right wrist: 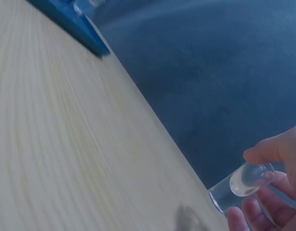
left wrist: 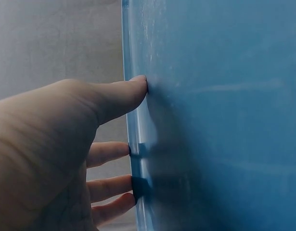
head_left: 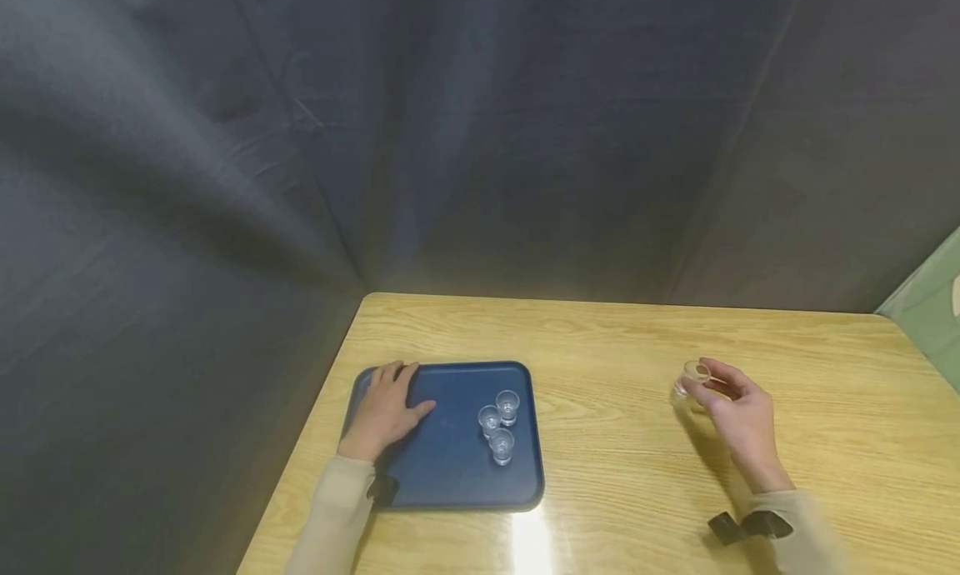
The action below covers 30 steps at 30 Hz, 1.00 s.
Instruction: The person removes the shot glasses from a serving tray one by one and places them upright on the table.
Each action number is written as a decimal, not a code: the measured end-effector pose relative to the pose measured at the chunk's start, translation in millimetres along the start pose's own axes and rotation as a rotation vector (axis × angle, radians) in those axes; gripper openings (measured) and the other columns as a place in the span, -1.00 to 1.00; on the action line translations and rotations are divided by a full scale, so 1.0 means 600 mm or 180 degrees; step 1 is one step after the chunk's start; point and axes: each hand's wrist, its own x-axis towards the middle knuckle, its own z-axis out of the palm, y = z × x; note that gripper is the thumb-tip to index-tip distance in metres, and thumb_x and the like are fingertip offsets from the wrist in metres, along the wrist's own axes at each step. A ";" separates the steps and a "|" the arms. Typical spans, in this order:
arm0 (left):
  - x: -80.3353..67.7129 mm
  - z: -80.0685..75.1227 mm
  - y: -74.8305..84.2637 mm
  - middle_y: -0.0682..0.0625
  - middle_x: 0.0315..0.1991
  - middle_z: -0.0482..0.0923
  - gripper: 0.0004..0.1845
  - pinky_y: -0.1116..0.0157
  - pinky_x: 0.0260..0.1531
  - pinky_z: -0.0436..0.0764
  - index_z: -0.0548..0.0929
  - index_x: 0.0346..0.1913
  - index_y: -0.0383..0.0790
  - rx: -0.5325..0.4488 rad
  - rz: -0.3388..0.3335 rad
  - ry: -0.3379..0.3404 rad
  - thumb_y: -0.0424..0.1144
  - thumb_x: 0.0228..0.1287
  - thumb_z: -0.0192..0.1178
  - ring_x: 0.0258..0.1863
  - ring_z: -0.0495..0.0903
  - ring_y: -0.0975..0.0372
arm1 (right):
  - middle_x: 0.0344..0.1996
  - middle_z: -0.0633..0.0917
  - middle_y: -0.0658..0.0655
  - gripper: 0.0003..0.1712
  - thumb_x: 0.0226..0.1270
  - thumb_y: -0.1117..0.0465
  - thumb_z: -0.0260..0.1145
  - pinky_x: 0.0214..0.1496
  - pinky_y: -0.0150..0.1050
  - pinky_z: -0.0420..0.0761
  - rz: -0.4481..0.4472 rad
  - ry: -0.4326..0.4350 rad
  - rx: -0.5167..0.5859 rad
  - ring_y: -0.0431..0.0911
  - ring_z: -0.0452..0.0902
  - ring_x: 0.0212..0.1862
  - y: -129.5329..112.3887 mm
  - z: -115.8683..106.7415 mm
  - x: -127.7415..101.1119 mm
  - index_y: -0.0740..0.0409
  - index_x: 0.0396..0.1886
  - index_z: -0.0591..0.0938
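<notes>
The right hand (head_left: 738, 412) pinches a clear shot glass (head_left: 691, 381) above the wooden table (head_left: 615, 342). Well to its left, the left hand (head_left: 386, 408) rests flat on the blue tray (head_left: 450, 467), three shot glasses (head_left: 498, 425) beside it.

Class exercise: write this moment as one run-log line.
left hand: rests flat on blue tray | right hand: holds clear cup above wooden table | tray: three clear cups upright

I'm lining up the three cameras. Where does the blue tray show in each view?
Head: blue tray lies lower left of centre on the table, left hand on its far left corner.
Left wrist: it fills the right side, fingertips on its rim.
Right wrist: only a corner, top left.
Shared landmark: the tray's raised rim.
</notes>
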 end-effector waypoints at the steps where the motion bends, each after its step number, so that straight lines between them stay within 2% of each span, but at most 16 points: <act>1: 0.000 0.000 0.000 -0.39 0.60 0.23 -0.17 -0.31 0.49 0.36 0.35 0.61 -0.25 -0.0001 -0.0001 -0.0003 0.06 0.44 0.38 0.60 0.17 -0.29 | -0.09 0.60 -0.56 -0.26 0.45 0.01 0.50 -0.16 -0.59 0.65 0.0023 0.0018 0.0005 -0.57 0.53 -0.06 0.004 -0.005 0.002 0.19 0.50 0.52; 10: -0.002 0.000 0.002 -0.39 0.59 0.24 -0.18 -0.31 0.49 0.37 0.36 0.60 -0.26 0.0009 0.0012 0.0004 0.05 0.44 0.38 0.59 0.18 -0.29 | -0.14 0.57 -0.57 -0.29 0.46 0.04 0.49 -0.25 -0.60 0.65 0.0150 0.0279 -0.0115 -0.57 0.51 -0.14 0.033 -0.047 0.011 0.20 0.50 0.53; 14: -0.002 0.002 0.002 -0.40 0.59 0.25 -0.18 -0.31 0.49 0.37 0.36 0.60 -0.26 0.0029 0.0017 0.0000 0.06 0.45 0.37 0.59 0.19 -0.30 | -0.15 0.58 -0.57 -0.32 0.44 0.01 0.50 -0.30 -0.61 0.62 0.0223 0.0373 -0.0067 -0.56 0.51 -0.17 0.041 -0.073 0.015 0.09 0.47 0.57; 21: 0.001 0.005 0.000 -0.38 0.59 0.25 -0.18 -0.31 0.49 0.37 0.37 0.60 -0.24 0.0032 0.0005 -0.0003 0.06 0.44 0.38 0.60 0.19 -0.29 | -0.26 0.59 -0.60 -0.53 0.39 0.01 0.54 -0.34 -0.63 0.58 0.0419 0.0532 0.0021 -0.62 0.53 -0.27 0.061 -0.102 0.024 -0.16 0.25 0.68; 30: 0.002 0.008 -0.002 -0.37 0.60 0.25 -0.18 -0.30 0.47 0.40 0.36 0.61 -0.22 0.0070 0.0004 0.0002 0.08 0.45 0.37 0.60 0.20 -0.28 | -0.26 0.50 -0.65 -0.47 0.41 -0.07 0.51 -0.28 -0.68 0.52 0.0338 0.0532 -0.0268 -0.67 0.47 -0.25 0.071 -0.107 0.028 -0.07 0.28 0.61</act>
